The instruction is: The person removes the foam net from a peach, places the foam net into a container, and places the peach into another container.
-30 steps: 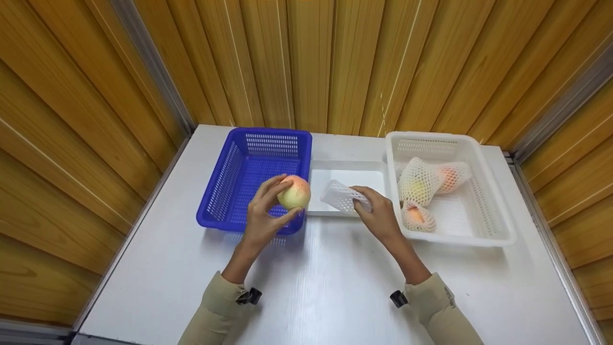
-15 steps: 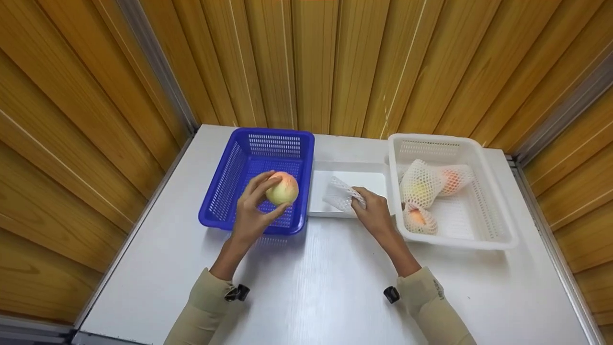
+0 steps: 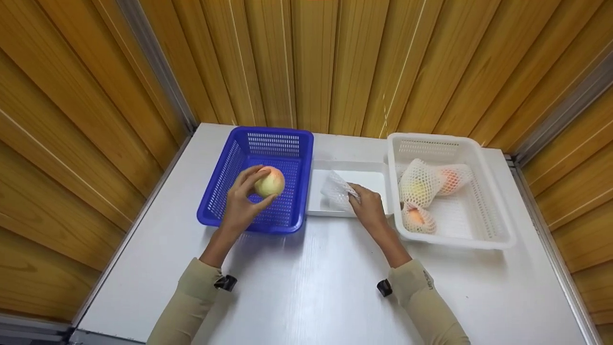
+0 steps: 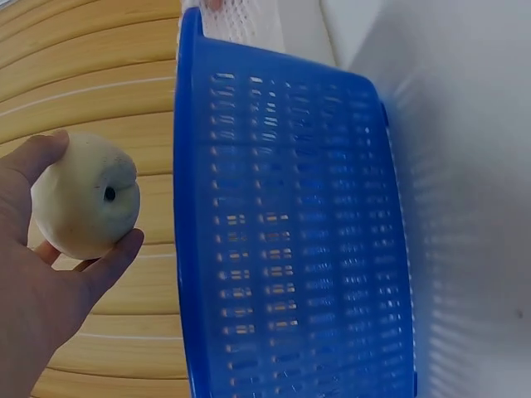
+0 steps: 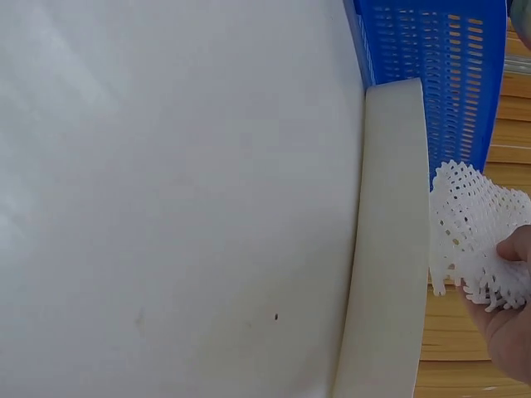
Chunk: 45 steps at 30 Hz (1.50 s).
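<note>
In the head view, the left hand (image 3: pixel 242 199) is gripping a peach (image 3: pixel 271 183) over the blue basket (image 3: pixel 273 229); the round fruit is sitting to the right of that palm, well apart from the right hand (image 3: pixel 369 205), which is pinching a foam net (image 3: pixel 336 191) over the white tray (image 3: pixel 371 178), its loose end pointing far-left. The left wrist view is adding a dark spot in the peach's dimple and its clearance from the basket's rim. The right wrist view is revealing the net's ragged edge.
</note>
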Each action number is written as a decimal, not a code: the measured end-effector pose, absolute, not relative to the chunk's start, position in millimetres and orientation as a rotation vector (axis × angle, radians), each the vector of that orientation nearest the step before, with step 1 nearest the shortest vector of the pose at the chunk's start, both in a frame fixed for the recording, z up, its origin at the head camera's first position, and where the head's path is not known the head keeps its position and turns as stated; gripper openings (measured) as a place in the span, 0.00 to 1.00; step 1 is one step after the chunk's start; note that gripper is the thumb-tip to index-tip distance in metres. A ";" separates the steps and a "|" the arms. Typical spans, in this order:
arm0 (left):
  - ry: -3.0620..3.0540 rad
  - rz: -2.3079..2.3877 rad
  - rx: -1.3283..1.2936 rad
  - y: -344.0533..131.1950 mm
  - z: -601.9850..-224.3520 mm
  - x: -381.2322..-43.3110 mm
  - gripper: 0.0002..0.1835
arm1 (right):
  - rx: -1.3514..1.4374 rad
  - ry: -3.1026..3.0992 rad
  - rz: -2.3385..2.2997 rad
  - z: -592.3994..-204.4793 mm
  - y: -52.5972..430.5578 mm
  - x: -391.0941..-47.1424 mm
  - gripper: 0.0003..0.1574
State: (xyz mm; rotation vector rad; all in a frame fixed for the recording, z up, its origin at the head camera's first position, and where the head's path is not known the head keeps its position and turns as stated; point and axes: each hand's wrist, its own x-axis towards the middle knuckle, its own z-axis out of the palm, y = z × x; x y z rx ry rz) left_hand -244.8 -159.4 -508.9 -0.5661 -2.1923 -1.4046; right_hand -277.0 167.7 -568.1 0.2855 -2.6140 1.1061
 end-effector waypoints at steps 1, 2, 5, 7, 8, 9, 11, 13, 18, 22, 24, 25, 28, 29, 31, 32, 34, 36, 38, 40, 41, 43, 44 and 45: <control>-2.207 -1.389 -0.559 -161.8 -508.8 -246.8 0.31 | 0.286 -2.619 1.105 -568.5 167.0 -278.2 0.19; -2.220 -1.376 -0.554 -164.0 -508.5 -248.9 0.31 | 0.289 -2.619 1.103 -568.7 166.3 -279.5 0.19; -2.253 -1.337 -0.544 -169.2 -507.5 -255.6 0.31 | 0.297 -2.610 1.097 -568.9 164.4 -282.6 0.18; -2.273 -1.313 -0.538 -171.7 -506.7 -260.2 0.31 | 0.297 -2.599 1.099 -569.1 163.3 -284.1 0.18; -2.284 -1.305 -0.534 -172.8 -506.6 -262.6 0.30 | 0.295 -2.594 1.099 -569.1 162.7 -284.6 0.18; -2.294 -1.294 -0.531 -173.7 -506.0 -264.8 0.30 | 0.292 -2.590 1.103 -569.3 162.2 -285.1 0.19; -2.317 -1.278 -0.527 -175.9 -505.4 -269.8 0.30 | 0.281 -2.582 1.119 -569.7 161.3 -285.5 0.18; -2.338 -1.265 -0.530 -178.6 -504.6 -274.8 0.30 | 0.269 -2.575 1.135 -569.8 160.5 -285.5 0.18; -2.389 -1.218 -0.535 -188.1 -502.5 -288.8 0.30 | 0.216 -2.558 1.185 -569.4 159.0 -286.5 0.20; -2.419 -1.195 -0.507 -196.3 -501.2 -300.5 0.29 | 0.218 -2.551 1.205 -569.3 154.7 -291.5 0.21; -2.439 -1.192 -0.489 -198.9 -500.8 -306.0 0.29 | 0.233 -2.564 1.201 -570.0 151.4 -294.5 0.20; -2.457 -1.186 -0.482 -199.5 -500.7 -308.9 0.28 | 0.238 -2.570 1.201 -570.7 150.0 -295.8 0.20; -2.543 -1.151 -0.469 -198.5 -501.1 -318.8 0.28 | 0.234 -2.579 1.198 -572.3 147.2 -298.1 0.19; -2.578 -1.138 -0.467 -197.5 -501.2 -322.2 0.28 | 0.229 -2.574 1.200 -572.7 146.9 -298.3 0.20; -2.648 -1.109 -0.464 -195.9 -502.0 -330.3 0.28 | 0.219 -2.560 1.195 -573.2 146.8 -299.1 0.20; -2.681 -1.098 -0.459 -195.6 -502.4 -334.4 0.28 | 0.219 -2.553 1.191 -573.0 146.8 -299.4 0.21; -2.731 -1.074 -0.447 -195.9 -503.2 -342.2 0.29 | 0.220 -2.561 1.158 -573.3 146.5 -301.3 0.23; -2.778 -1.058 -0.426 -197.9 -504.5 -349.6 0.29 | 0.228 -2.578 1.117 -573.2 145.4 -304.4 0.25; -2.819 -1.042 -0.412 -200.3 -505.6 -355.9 0.29 | 0.229 -2.592 1.074 -573.3 143.3 -308.7 0.26; -2.863 -1.033 -0.392 -202.6 -507.7 -362.0 0.29 | 0.226 -2.580 1.017 -574.4 140.1 -313.8 0.27; -2.880 -1.026 -0.385 -203.6 -509.0 -364.7 0.29 | 0.235 -2.569 0.982 -575.2 138.2 -315.9 0.28; -2.916 -1.009 -0.366 -205.8 -512.2 -369.8 0.29 | 0.299 -2.566 0.887 -578.2 134.3 -318.6 0.29; -2.935 -1.001 -0.353 -207.1 -513.8 -371.7 0.29 | 0.360 -2.582 0.833 -580.3 132.5 -318.9 0.30; -2.953 -0.997 -0.340 -208.8 -515.3 -373.6 0.29 | 0.438 -2.609 0.776 -582.3 130.8 -318.3 0.30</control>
